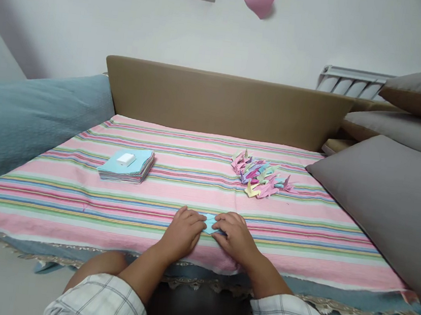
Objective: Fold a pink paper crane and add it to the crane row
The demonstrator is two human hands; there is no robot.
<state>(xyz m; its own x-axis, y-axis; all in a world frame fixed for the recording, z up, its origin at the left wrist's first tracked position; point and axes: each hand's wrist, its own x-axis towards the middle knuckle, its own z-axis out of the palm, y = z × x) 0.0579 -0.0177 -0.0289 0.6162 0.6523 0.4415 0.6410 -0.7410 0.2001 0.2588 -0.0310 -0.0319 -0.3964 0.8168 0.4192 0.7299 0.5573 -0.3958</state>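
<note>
A small folded piece of light blue paper (209,224) lies on the striped cloth near the front edge, between my two hands. The fingers of my left hand (185,230) close on its left side. My right hand (235,234) has thumb and fingers closed on its right side. The fingers cover both ends of the paper, so only its middle with a few creases shows. Beyond my right hand lies a heap of folded paper cranes (260,176) in pink, purple, blue, green and yellow.
At the left stands a stack of coloured paper sheets (141,172) with a small white block (126,159) on top. Grey cushions (389,200) pile up at the right. A brown backrest (217,102) runs along the back, and a blue-covered armrest (46,117) borders the left.
</note>
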